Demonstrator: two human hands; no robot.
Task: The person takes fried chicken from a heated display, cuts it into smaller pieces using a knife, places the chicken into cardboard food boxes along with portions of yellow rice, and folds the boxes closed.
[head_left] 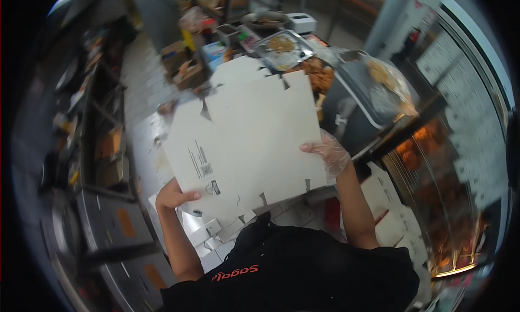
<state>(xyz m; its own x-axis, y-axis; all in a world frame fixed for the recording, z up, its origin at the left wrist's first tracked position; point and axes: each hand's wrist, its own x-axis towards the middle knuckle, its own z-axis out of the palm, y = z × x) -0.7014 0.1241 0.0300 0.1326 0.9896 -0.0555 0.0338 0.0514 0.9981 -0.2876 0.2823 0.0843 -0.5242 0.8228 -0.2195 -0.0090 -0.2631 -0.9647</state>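
A large white flat cardboard box blank (pixel 254 128), with notched edges, flaps and small dark print, spans the space between my hands. It may be more than one sheet; the edges lie too close to tell. My left hand (pixel 172 196), bare, grips its lower left edge with the thumb on top. On the right edge, my right hand (pixel 329 156) in a clear plastic glove holds it, thumb over the face and fingers underneath. The sheet hides much of the metal counter (pixel 149 141) beneath it.
Beyond the sheet stand a metal tray of food (pixel 283 47), fried pieces (pixel 318 76) and a grey bin (pixel 346 103) topped with a plastic bag. A lit glass food cabinet (pixel 428 166) is at right, more white box blanks (pixel 387 203) beside it. Metal drawers (pixel 116 220) line the left.
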